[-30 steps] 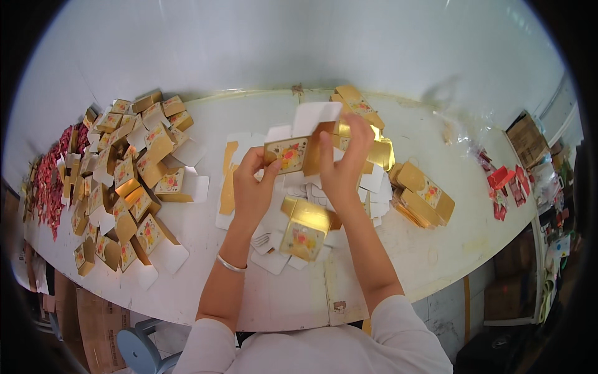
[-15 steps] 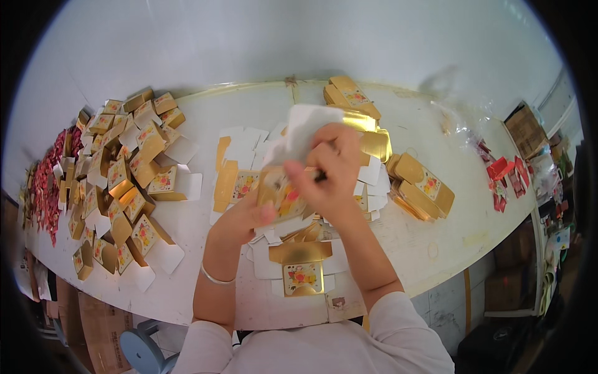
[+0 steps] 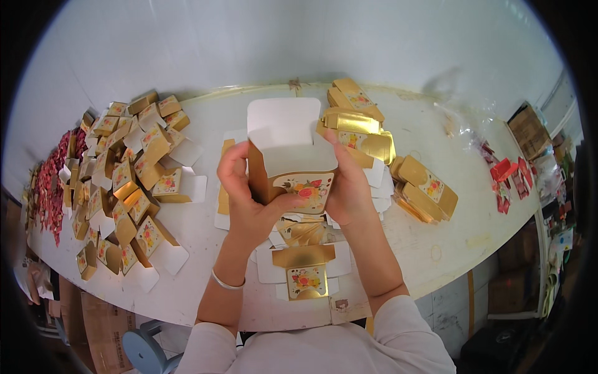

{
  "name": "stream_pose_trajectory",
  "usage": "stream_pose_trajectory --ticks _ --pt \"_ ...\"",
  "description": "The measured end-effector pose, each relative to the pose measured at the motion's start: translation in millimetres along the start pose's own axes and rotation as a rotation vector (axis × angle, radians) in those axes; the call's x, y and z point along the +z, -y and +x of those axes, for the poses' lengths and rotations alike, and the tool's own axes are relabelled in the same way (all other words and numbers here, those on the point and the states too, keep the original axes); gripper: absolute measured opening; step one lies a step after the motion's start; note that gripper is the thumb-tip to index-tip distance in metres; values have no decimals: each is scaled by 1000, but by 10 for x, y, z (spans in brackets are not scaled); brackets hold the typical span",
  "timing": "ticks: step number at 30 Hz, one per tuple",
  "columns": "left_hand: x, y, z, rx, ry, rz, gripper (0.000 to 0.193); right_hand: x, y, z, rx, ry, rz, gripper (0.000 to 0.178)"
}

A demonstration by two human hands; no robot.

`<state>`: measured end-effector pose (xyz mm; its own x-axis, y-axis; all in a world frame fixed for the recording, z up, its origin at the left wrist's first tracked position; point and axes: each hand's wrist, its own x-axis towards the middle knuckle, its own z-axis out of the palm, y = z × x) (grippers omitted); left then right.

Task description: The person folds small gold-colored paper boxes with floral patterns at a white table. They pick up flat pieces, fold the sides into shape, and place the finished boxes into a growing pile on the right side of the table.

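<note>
One gold box [image 3: 319,190], flowered on its front panel and white inside, is held above the middle of the desk [image 3: 476,209], its broad white flap standing up toward the far edge. From my distant seat I see both bare hands on it. My left grip [image 3: 244,190] is clamped on the left side, thumb laid across the flowered panel and fingers around the outer wall. My right grip [image 3: 347,194] is closed against the right side, index finger and thumb near the base of the flap; its other fingers are partly hidden from me.

Toward the near edge, below the hands, I have a partly unfolded carton [image 3: 308,280] lying flowered side up. Along the left side of the desk spreads a heap of opened boxes [image 3: 149,168], many with flaps out, and at the left edge, just beyond them, a pile of small red packets [image 3: 50,193]. One flat carton stack [image 3: 358,100] lies by the far edge, another gold stack [image 3: 427,187] right of my right grip. Near the right edge I make out red pieces [image 3: 502,170] and clear plastic wrap [image 3: 462,121].
</note>
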<state>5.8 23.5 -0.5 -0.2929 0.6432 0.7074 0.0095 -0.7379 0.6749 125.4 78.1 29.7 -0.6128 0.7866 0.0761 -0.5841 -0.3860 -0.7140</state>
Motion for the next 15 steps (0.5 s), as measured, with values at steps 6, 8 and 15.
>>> stream_pose_trajectory --ticks 6,8,15 --pt "-189 -89 4 -241 138 292 23 -29 -69 35 -63 -20 -128 32" --pt "-267 -108 9 -366 169 315 27 -9 -98 45 -156 -3 -185 32" --pt "-196 -238 75 -367 21 -54 52 -62 -87 88 -389 350 -353 24"
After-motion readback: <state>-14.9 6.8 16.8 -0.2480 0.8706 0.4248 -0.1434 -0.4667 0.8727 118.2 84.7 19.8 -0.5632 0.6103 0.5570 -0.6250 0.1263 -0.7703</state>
